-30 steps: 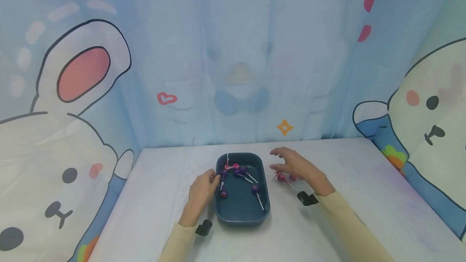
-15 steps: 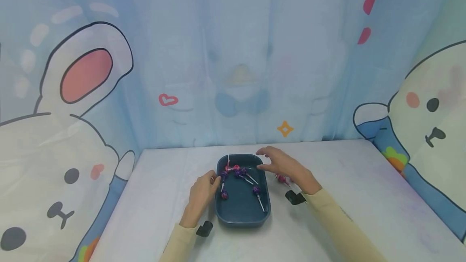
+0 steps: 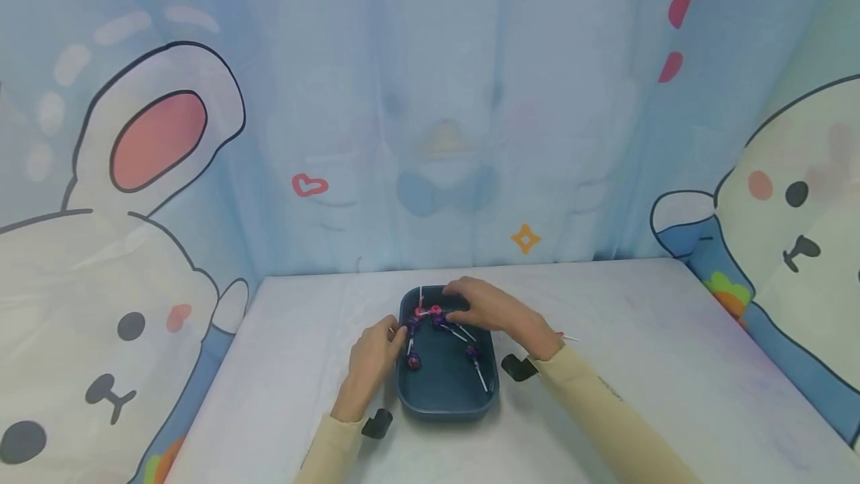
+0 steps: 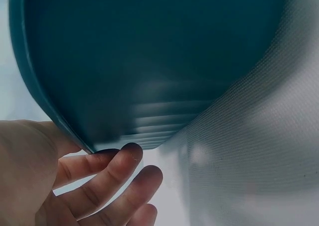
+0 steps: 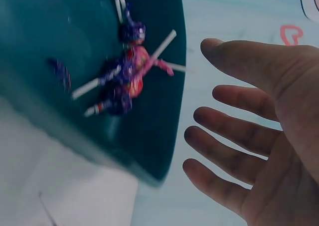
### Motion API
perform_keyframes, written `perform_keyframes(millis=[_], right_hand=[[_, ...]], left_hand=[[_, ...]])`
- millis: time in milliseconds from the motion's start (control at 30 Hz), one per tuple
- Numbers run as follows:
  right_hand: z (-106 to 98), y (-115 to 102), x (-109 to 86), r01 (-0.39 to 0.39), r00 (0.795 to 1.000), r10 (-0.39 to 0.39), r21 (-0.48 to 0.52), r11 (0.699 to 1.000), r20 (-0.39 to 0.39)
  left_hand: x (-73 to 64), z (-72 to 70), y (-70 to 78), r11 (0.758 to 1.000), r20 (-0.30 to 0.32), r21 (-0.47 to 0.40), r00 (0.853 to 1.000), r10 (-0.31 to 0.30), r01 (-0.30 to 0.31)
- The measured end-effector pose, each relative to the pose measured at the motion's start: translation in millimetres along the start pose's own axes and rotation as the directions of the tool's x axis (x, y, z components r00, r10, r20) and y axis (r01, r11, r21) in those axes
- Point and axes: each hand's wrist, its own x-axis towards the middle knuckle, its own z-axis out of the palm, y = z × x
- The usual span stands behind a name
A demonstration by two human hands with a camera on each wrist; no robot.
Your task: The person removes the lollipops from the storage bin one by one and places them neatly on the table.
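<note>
1. Clock directions run from the tray's centre, head view. Cream sleeves (image 3: 611,424) enter from eight and four o'clock, a black device (image 3: 378,423) at each wrist.
2. A left hand (image 3: 372,357) grips the tray's rim near ten o'clock, fingers curled at the edge.
3. The tray (image 3: 447,414), deep, glossy and dark teal-blue with rounded corners, sits upright on the worktop.
4. Inside lie lollipops (image 3: 438,320) in shiny purple and red-pink wrappers on white sticks: a tangle at eleven o'clock, purple ones at nine and three.
5. A right hand (image 3: 500,312) hovers by the rim at two o'clock, its fingers apart and holding nothing.
6. Outside, at three o'clock, one white stick (image 3: 571,338) shows beyond the right wrist.
7. The worktop (image 3: 685,349) is whitish, finely woven.
8. Behind hangs a pale-blue curtain (image 3: 564,133) printed with cartoon animals (image 3: 60,282) at ten and two o'clock.
</note>
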Motion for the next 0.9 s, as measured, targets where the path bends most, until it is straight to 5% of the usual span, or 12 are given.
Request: perform_keyframes(millis=[900], right_hand=[[44,-48,22.7,0.072,0.97,-0.042,-0.117,0.991,0.239]], left_hand=[[1.7,-3.2,-0.7,1.0,0.012,-0.003,1.0,0.009,-0.009]])
